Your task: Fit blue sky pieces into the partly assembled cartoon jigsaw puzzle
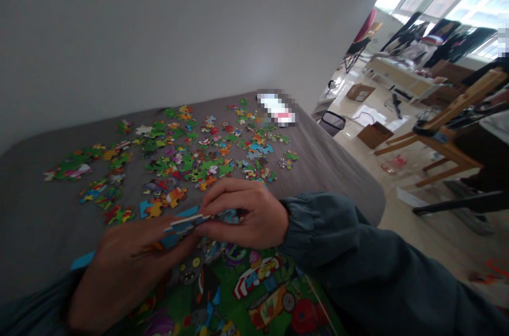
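Observation:
My left hand is closed round a small stack of jigsaw puzzle pieces with blue showing on them, seen nearly edge-on. Against the right end of that stack my right hand pinches with thumb and fingers; its fingertips partly hide the pieces there. Under both hands lies a colourful cartoon puzzle picture with a green ground, a grey creature and a striped cart. Loose puzzle pieces, mostly green with some orange and blue, are scattered just beyond the hands.
The loose pieces rest on a grey cloth surface with a rounded right edge. A bright, blurred-out phone-like object lies at its back, near the pale wall. To the right stand a wooden chair and cardboard boxes on the floor.

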Motion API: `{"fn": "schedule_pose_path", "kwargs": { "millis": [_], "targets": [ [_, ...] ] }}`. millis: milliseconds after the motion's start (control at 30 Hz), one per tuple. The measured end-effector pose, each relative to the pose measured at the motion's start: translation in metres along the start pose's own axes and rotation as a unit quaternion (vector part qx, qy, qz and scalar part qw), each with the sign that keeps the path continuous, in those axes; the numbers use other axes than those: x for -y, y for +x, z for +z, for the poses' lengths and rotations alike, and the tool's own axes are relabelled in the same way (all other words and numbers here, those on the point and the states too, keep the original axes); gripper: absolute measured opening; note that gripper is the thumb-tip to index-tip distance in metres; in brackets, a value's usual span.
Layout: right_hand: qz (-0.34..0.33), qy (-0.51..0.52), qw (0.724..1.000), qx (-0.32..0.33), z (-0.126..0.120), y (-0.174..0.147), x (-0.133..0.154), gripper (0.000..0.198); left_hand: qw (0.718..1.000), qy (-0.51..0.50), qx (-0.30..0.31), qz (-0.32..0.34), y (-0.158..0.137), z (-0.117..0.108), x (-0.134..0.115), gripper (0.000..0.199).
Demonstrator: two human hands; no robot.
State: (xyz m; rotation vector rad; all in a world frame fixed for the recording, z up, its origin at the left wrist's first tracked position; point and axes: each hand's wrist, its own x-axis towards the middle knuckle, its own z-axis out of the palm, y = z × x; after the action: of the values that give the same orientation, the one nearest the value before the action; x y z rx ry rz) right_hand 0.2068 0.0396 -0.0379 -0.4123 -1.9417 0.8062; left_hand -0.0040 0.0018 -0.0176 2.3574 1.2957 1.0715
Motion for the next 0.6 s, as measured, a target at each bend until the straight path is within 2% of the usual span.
{"fn": "schedule_pose_path", "kwargs": {
  "millis": [167, 467, 533, 600],
  "targets": [
    [0.004, -0.020, 1.000, 0.010, 0.0011, -0.0004, -0.0011, 0.013, 1.000, -0.016, -0.001, -0.020, 0.0013, -0.0002, -0.0011, 0.017],
    [-0.081, -0.021, 0.996, -0.040, 0.0005, 0.0016, 0.0002, 0.014, 1.000, -0.015, -0.010, 0.020, -0.0005, 0.0002, 0.0019, 0.015],
    [-0.081, -0.024, 0.996, -0.039, 0.0003, 0.0016, 0.0007, 0.015, 1.000, -0.018, -0.009, 0.022, 0.0012, 0.0011, 0.0008, 0.015],
    [-0.055, -0.032, 0.998, -0.011, 0.0002, 0.0013, 0.0010, 0.017, 1.000, -0.019, -0.010, 0.023, 0.0030, 0.0020, -0.0007, 0.014]
  ]
}}
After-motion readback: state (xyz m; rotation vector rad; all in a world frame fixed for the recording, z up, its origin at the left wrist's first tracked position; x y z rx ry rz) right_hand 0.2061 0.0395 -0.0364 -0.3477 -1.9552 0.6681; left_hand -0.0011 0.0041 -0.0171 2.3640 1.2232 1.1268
